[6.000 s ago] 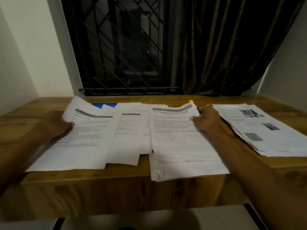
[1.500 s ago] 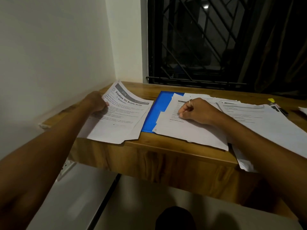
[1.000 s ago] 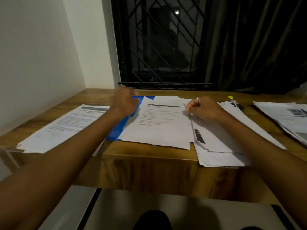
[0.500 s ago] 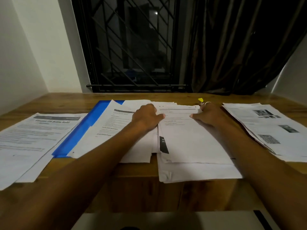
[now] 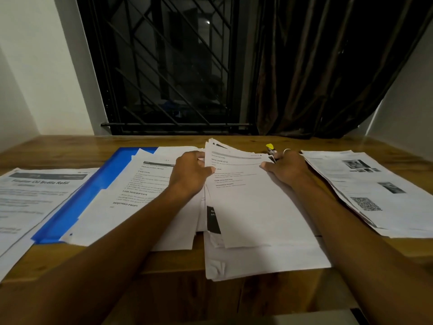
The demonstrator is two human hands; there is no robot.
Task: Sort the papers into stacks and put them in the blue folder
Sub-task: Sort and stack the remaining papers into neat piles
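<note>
A middle stack of papers (image 5: 257, 207) lies on the wooden desk, its top sheets lifted at the far edge. My left hand (image 5: 189, 174) grips the left edge of those raised sheets. My right hand (image 5: 288, 167) presses on their upper right corner, fingers closed on the edge. The blue folder (image 5: 93, 191) lies flat to the left, partly covered by loose printed sheets (image 5: 131, 202). A stack headed "Finalize Oil Bottle Refill" (image 5: 30, 198) sits at the far left. Another stack with photos and a QR code (image 5: 370, 191) lies at the right.
A yellow-capped marker (image 5: 270, 147) lies behind the middle stack. The wooden desk (image 5: 257, 292) ends at a front edge the papers overhang. A barred window (image 5: 164, 66) and dark curtain (image 5: 328, 66) stand behind. White walls close both sides.
My left hand let go of the oil-refill stack at the far left and came across to the middle stack. The top sheets there are now raised at their far edge between both hands.
</note>
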